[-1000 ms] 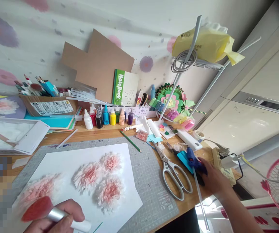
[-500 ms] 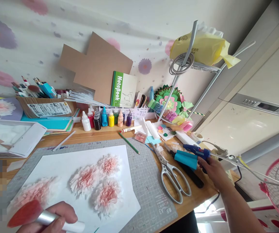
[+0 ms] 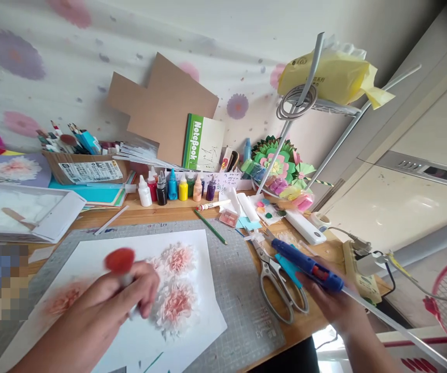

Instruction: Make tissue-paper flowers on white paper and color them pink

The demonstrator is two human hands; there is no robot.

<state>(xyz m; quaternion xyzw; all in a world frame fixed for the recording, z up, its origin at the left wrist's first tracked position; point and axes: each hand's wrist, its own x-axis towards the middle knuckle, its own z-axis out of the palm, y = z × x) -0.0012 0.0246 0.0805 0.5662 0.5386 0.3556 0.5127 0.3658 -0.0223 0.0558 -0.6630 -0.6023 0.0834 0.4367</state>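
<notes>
My left hand is closed around a brush with a fluffy red head, blurred and held above the white paper. Partly behind that hand, fluffy white paper flowers with pink centres lie on the sheet. Another blurred pink-centred flower is at the left. My right hand grips a blue hot glue gun, with a long pale glue stick running out of its back end. Below its nozzle lie a turquoise piece and scissors.
A grey cutting mat lies under the paper. Paint bottles line the back, beside a green pencil. A white box stands at the left. A power strip sits at the right edge, below a metal rack.
My right hand has lifted the glue gun and brought it left and nearer, off the table's right side. My left hand has moved up and right with the brush, now covering one flower.
</notes>
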